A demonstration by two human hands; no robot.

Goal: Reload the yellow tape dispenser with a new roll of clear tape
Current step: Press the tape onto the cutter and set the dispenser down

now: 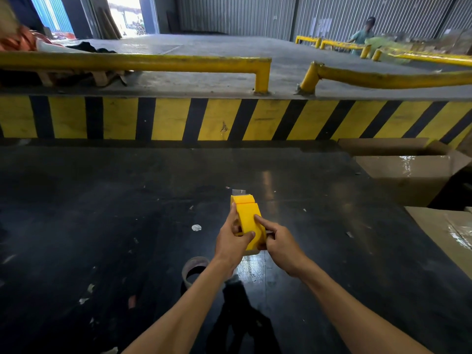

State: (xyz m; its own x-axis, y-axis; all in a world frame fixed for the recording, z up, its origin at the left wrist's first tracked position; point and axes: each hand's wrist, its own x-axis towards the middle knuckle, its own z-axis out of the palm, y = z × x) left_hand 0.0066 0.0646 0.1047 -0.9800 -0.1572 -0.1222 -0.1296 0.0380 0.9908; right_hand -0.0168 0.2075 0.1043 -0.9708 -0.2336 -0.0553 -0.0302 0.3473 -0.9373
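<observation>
Here the yellow tape dispenser (249, 221) is being held above the black worktop (102, 213), gripped from both sides by the left hand (231, 241) and right hand (278, 242). A tape roll (195, 270) is lying just nearer than the dispenser, beneath the left wrist.

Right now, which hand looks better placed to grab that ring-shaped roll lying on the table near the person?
Probably the left hand. The roll lies just beside its wrist, on the left of the yellow tape dispenser. The right hand would have to cross over, though both hands grip the dispenser.
</observation>
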